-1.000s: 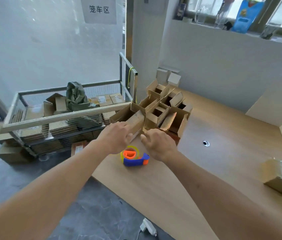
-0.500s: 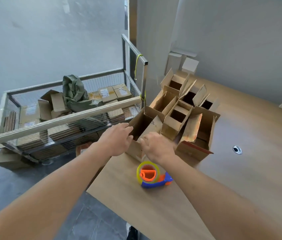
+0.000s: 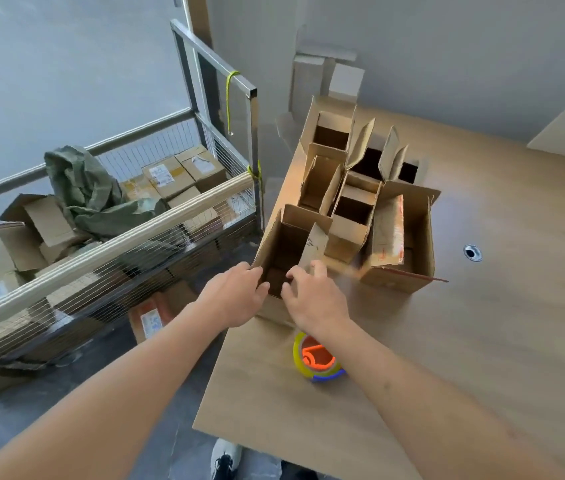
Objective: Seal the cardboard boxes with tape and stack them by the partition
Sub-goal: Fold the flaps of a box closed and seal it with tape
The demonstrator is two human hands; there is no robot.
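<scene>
Cardboard box (image 3: 282,244) between both hands

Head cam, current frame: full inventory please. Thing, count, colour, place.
open boxes: about six, brown cardboard, flaps up, clustered at the table's far left corner
nearest box: one, brown, open, at the table's left edge, both hands on it
tape dispenser: one, orange and blue with a yellowish roll, on the table below the right forearm
table: one, light wood
cable hole: one, metal-rimmed, in the tabletop to the right
wire cart: one, grey metal, on the floor left of the table
sealed boxes: several, brown, in the cart
cloth: one, green, crumpled on the cart's boxes
shoe: one, white, bottom edge
left hand: grips the nearest box's left wall
right hand: holds its right flap
</scene>
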